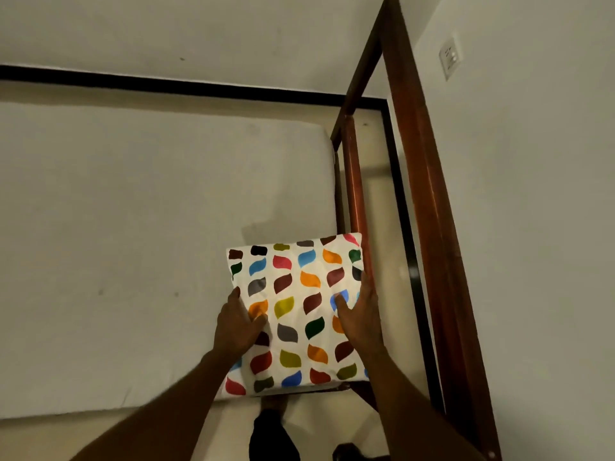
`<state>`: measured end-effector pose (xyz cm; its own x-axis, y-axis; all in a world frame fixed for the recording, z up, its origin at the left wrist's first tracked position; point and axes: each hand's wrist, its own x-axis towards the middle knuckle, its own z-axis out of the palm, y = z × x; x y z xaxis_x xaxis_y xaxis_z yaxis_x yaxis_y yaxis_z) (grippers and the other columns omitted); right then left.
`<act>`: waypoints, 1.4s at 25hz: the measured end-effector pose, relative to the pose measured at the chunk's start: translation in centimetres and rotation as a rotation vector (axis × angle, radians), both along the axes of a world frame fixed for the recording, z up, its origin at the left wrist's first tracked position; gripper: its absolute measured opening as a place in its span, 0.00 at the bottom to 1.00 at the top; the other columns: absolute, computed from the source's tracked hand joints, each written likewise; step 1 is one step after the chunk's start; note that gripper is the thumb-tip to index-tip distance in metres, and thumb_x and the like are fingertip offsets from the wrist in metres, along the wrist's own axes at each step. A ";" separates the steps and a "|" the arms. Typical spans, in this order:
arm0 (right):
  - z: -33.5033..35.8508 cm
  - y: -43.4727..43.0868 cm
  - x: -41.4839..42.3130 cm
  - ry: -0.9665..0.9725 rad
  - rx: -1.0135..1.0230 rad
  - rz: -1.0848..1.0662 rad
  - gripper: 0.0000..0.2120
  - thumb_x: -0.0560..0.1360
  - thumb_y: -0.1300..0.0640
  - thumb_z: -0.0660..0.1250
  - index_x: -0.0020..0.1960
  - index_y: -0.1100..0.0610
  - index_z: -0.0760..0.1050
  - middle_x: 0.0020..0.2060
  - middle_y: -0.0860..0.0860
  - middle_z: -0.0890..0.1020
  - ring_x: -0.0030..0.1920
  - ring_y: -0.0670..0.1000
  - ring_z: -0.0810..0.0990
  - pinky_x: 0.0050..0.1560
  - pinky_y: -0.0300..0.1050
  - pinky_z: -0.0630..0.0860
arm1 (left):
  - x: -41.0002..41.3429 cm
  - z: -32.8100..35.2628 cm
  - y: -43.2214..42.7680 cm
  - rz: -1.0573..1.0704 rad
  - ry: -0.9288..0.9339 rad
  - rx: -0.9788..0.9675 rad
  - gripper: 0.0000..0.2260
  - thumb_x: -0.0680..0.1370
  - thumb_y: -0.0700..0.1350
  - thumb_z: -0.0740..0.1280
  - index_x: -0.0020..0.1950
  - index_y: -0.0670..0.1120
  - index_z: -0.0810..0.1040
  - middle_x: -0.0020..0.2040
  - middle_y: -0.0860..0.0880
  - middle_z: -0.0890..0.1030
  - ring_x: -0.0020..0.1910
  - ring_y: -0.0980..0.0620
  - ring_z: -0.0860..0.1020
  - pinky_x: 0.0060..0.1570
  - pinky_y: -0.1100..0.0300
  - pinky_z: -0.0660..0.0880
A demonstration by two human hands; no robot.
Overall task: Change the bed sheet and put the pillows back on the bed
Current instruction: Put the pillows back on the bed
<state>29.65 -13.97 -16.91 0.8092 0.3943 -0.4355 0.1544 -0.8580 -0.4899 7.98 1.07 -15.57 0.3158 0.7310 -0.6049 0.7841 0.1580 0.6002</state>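
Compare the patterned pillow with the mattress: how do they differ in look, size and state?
The pillow carries a many-coloured leaf print; the mattress is plain off-white. The pillow is small, the mattress far larger. The pillow is gripped at its sides by the left hand and right hand; the mattress lies flat beside the wooden bed frame. Both have a pale ground.

The white square pillow with coloured leaf shapes (296, 314) covers the corner of the white mattress (133, 211) at 5 o'clock, and the left edge also cuts the mattress. The fingers of the left hand (238, 324) and the right hand (361, 314) are partly hidden behind the pillow's sides. The white wall switch plate (450, 58) at 2 o'clock is too small to read. The dark shape (269, 434) at 6 o'clock is too dim to tell.
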 end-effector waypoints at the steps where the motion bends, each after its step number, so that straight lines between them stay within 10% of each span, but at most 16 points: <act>1: -1.3 0.5 0.9 -0.001 -0.021 0.017 0.43 0.77 0.28 0.61 0.83 0.44 0.48 0.81 0.51 0.62 0.78 0.59 0.66 0.74 0.61 0.71 | 1.2 -1.2 0.2 0.012 -0.010 0.018 0.38 0.76 0.61 0.75 0.79 0.49 0.63 0.72 0.46 0.76 0.69 0.42 0.77 0.66 0.42 0.77; 11: -6.7 2.4 0.4 -0.190 -0.338 0.181 0.39 0.81 0.38 0.63 0.84 0.52 0.52 0.80 0.60 0.64 0.77 0.64 0.67 0.73 0.65 0.70 | 3.0 -6.3 0.3 -0.097 0.215 0.103 0.39 0.76 0.61 0.73 0.80 0.51 0.59 0.76 0.46 0.70 0.72 0.42 0.72 0.66 0.44 0.77; 20: -9.2 3.5 -1.1 0.037 -0.346 0.533 0.41 0.82 0.35 0.58 0.84 0.41 0.35 0.84 0.53 0.37 0.82 0.63 0.34 0.80 0.70 0.53 | 5.6 -5.9 -0.1 -0.563 0.224 0.083 0.42 0.80 0.61 0.68 0.86 0.55 0.47 0.85 0.49 0.41 0.84 0.43 0.44 0.80 0.45 0.55; 28: 3.6 5.0 -4.9 -0.040 -0.391 0.676 0.33 0.85 0.43 0.57 0.84 0.54 0.50 0.84 0.58 0.52 0.83 0.62 0.53 0.78 0.65 0.60 | -0.3 5.2 2.0 -0.555 0.330 0.078 0.38 0.81 0.56 0.68 0.85 0.52 0.50 0.86 0.49 0.44 0.83 0.43 0.51 0.76 0.39 0.63; 35: 19.3 10.3 -25.1 -0.185 -0.279 0.966 0.29 0.85 0.42 0.55 0.82 0.53 0.58 0.79 0.57 0.65 0.76 0.60 0.67 0.73 0.62 0.66 | -19.5 17.5 2.6 -0.374 0.275 0.189 0.33 0.81 0.54 0.66 0.83 0.48 0.58 0.85 0.45 0.50 0.82 0.41 0.56 0.74 0.39 0.64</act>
<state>4.55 -3.62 2.40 0.2629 0.8179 -0.5118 0.8938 -0.4062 -0.1900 -11.51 3.63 1.91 0.4249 0.7032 -0.5701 0.8993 -0.2559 0.3545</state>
